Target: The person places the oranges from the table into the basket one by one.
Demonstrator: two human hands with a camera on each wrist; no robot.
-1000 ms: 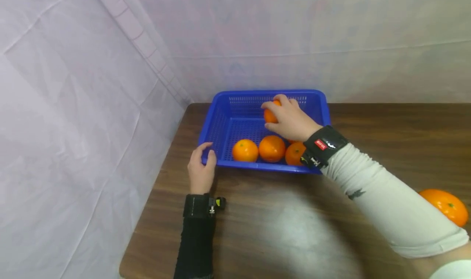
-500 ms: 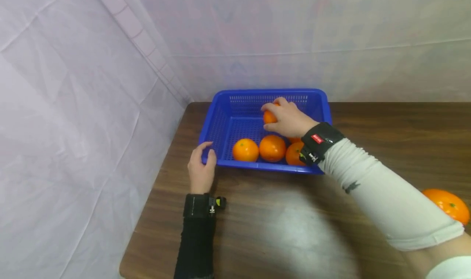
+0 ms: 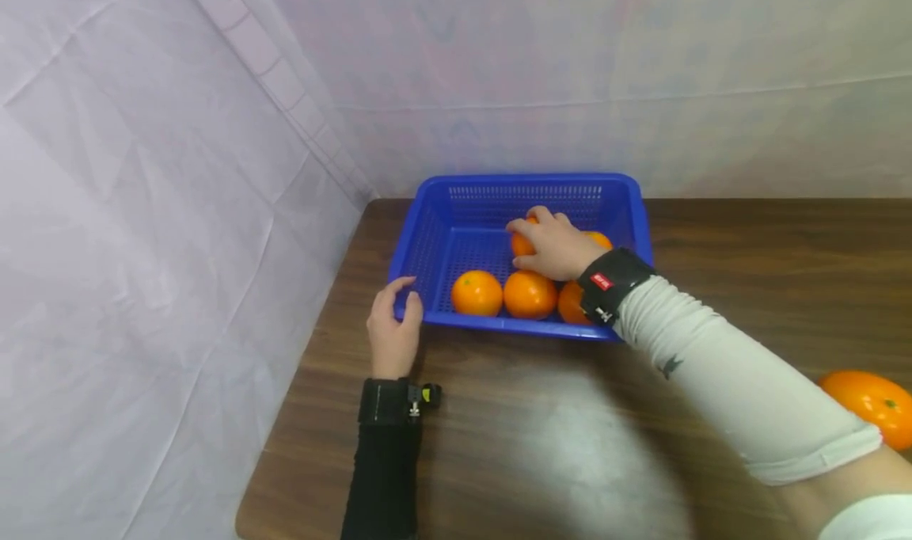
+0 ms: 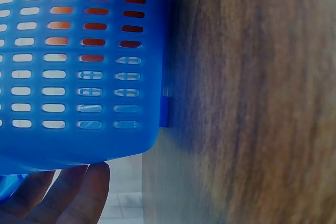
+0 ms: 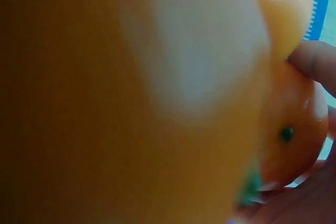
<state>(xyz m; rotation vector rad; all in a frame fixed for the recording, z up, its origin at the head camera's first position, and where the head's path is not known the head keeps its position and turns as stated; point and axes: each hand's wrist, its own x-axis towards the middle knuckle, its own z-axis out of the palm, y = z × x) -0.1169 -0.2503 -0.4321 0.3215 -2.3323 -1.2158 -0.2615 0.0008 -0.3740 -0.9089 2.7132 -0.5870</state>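
Note:
A blue slotted plastic basket (image 3: pixel 499 325) stands on the table with oranges inside. My left hand (image 3: pixel 394 334) grips its near left corner, thumb and fingers on either side of the rim. In the left wrist view, fingertips (image 4: pixel 97 177) lie against the slotted wall. Inside the basket, my right hand (image 3: pixel 559 249) holds an orange (image 3: pixel 523 244), with fingers over its top and the thumb on the near side. Along the front wall sit an orange (image 3: pixel 476 293), a middle one (image 3: pixel 530 295) and one partly hidden by the right wrist (image 3: pixel 572 302). Another orange (image 3: pixel 598 240) shows behind the right hand.
A separate orange (image 3: pixel 869 405) lies on the wooden table (image 3: pixel 499 445) at the right, partly behind the right forearm. White cloth (image 3: pixel 142 247) hangs at the left and back. A blurred orange (image 5: pixel 131 145) fills much of the right wrist view.
My right hand has come slightly nearer inside the basket with the orange. An orange behind that hand now shows more. The left hand keeps its place on the corner.

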